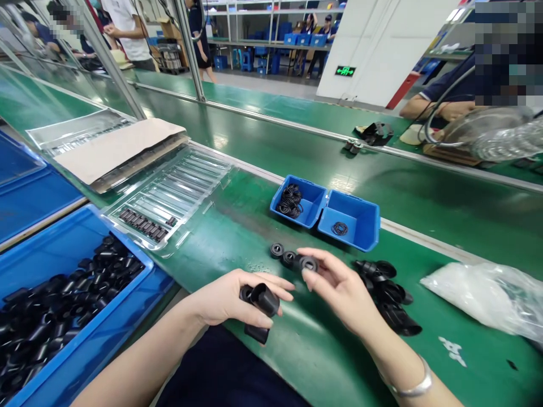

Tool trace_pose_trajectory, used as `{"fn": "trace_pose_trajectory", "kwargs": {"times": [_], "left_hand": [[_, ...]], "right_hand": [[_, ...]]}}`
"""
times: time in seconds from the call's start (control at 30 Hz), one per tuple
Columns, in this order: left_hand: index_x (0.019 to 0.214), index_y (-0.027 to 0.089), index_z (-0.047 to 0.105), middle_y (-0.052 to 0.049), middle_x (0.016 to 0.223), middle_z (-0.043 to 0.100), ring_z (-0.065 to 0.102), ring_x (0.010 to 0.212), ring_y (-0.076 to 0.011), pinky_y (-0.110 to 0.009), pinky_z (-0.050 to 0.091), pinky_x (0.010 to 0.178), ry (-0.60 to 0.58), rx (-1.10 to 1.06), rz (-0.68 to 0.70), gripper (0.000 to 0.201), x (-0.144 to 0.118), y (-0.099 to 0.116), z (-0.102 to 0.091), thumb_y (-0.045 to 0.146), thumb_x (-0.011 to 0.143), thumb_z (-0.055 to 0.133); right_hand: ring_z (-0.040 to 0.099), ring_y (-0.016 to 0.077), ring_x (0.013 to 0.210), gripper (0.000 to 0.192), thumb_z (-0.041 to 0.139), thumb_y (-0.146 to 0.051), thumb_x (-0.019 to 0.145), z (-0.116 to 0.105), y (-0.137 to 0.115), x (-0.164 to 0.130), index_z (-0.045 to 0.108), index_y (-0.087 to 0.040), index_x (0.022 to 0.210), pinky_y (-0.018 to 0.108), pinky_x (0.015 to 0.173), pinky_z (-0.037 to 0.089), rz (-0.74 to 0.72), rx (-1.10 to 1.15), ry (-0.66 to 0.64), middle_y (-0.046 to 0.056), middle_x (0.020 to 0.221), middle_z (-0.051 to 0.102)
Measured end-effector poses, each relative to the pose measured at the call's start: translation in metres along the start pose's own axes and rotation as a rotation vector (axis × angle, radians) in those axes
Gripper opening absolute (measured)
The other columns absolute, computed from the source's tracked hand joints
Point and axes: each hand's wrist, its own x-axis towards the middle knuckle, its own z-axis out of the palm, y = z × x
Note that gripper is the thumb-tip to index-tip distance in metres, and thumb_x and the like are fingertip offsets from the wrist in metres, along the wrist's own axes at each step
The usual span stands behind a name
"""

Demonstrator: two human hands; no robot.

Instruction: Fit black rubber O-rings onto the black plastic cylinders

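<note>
My left hand [231, 297] is closed around several black plastic sleeves [265, 299], one with its hollow end facing up. Its index and middle fingers stretch past them to the right. Between thumb and fingertips, my right hand [339, 285] pinches a black round cap [308, 264] with a slotted centre. Two similar caps [277, 250] stand on the green table just left of it, the nearer one close to or touching the held cap. To the right of my right hand lies a group of black curved sleeves [388, 291], partly hidden behind that hand.
Two joined blue bins [348, 217] hold black rubber rings [291, 200]. On the left stand a large blue crate [146, 263] of black sleeves and a clear tray [182, 183] with small dark parts. A plastic bag [479, 294] lies right. Across the metal rail, a co-worker's arm [445, 104] shows.
</note>
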Motion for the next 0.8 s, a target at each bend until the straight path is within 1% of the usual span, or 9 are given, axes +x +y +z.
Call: {"fn": "trace_pose_trajectory", "kwargs": {"times": [0.07,0.13,0.2,0.3,0.37,0.47,0.6,0.67,0.8], "left_hand": [[0.108,0.019,0.073,-0.013,0.117,0.062,0.06,0.1,-0.0266,-0.038,0.057,0.08,0.065,-0.09,-0.058,0.04,0.0,-0.003,0.0,0.022,0.068,0.081],[0.115,0.019,0.069,-0.012,0.11,0.063,0.061,0.089,-0.023,-0.039,0.06,0.069,0.121,-0.18,-0.116,0.045,-0.001,-0.006,-0.001,0.023,0.071,0.079],[0.119,0.018,0.067,-0.009,0.1,0.062,0.061,0.079,-0.019,-0.039,0.062,0.065,0.168,-0.233,-0.146,0.048,-0.002,-0.009,-0.001,0.022,0.073,0.078],[0.119,0.017,0.067,-0.008,0.098,0.061,0.061,0.076,-0.0166,-0.036,0.062,0.066,0.221,-0.261,-0.151,0.047,-0.003,-0.011,-0.002,0.02,0.073,0.078],[0.118,0.016,0.067,-0.008,0.099,0.061,0.062,0.078,-0.0174,-0.035,0.063,0.066,0.236,-0.265,-0.152,0.045,-0.003,-0.011,-0.003,0.02,0.074,0.078],[0.118,0.016,0.067,-0.009,0.1,0.061,0.061,0.08,-0.0179,-0.035,0.063,0.066,0.242,-0.267,-0.151,0.045,-0.003,-0.01,-0.004,0.02,0.074,0.077],[0.116,0.016,0.068,-0.009,0.102,0.061,0.062,0.078,-0.0166,-0.035,0.063,0.066,0.245,-0.266,-0.144,0.043,-0.003,-0.01,-0.006,0.021,0.075,0.077],[0.115,0.016,0.068,-0.009,0.101,0.061,0.062,0.076,-0.0157,-0.035,0.063,0.066,0.247,-0.272,-0.144,0.042,-0.002,-0.012,-0.007,0.021,0.075,0.077],[0.116,0.016,0.068,-0.009,0.102,0.061,0.062,0.076,-0.0159,-0.035,0.063,0.066,0.243,-0.288,-0.145,0.043,-0.001,-0.015,-0.008,0.021,0.075,0.077]], "right_hand": [[0.052,0.012,0.069,0.029,0.057,-0.035,0.094,-0.004,0.004,0.003,0.062,-0.019,0.118,0.025,0.061,0.046,0.201,0.329,0.089,0.004,0.086,0.059],[0.05,0.0114,0.067,0.03,0.056,-0.036,0.094,-0.005,0.006,0.005,0.064,-0.015,0.113,0.023,0.057,0.042,0.31,0.549,0.124,0.004,0.079,0.057],[0.05,0.0113,0.066,0.031,0.058,-0.037,0.093,-0.004,0.007,0.007,0.064,-0.013,0.112,0.022,0.056,0.04,0.346,0.632,0.15,0.003,0.076,0.056],[0.049,0.0109,0.063,0.033,0.059,-0.04,0.091,-0.003,0.009,0.008,0.061,-0.017,0.115,0.023,0.054,0.038,0.325,0.61,0.181,0.002,0.079,0.057],[0.047,0.0106,0.059,0.035,0.057,-0.044,0.092,-0.003,0.013,0.007,0.061,-0.019,0.115,0.023,0.052,0.035,0.314,0.483,0.193,0.0,0.075,0.055],[0.045,0.0119,0.057,0.038,0.056,-0.049,0.091,-0.006,0.023,0.004,0.061,-0.019,0.113,0.025,0.053,0.036,0.287,0.086,0.234,-0.001,0.068,0.053],[0.051,0.0152,0.063,0.036,0.057,-0.046,0.09,-0.006,0.034,-0.002,0.062,-0.019,0.113,0.031,0.064,0.044,0.169,-0.401,0.224,0.002,0.076,0.057],[0.053,0.0163,0.067,0.033,0.055,-0.042,0.092,-0.004,0.036,-0.003,0.06,-0.018,0.114,0.032,0.068,0.047,0.091,-0.523,0.185,0.004,0.083,0.058],[0.055,0.0171,0.073,0.035,0.054,-0.035,0.093,-0.002,0.027,-0.001,0.055,-0.017,0.123,0.034,0.072,0.05,-0.022,-0.618,0.129,0.008,0.096,0.059]]}}
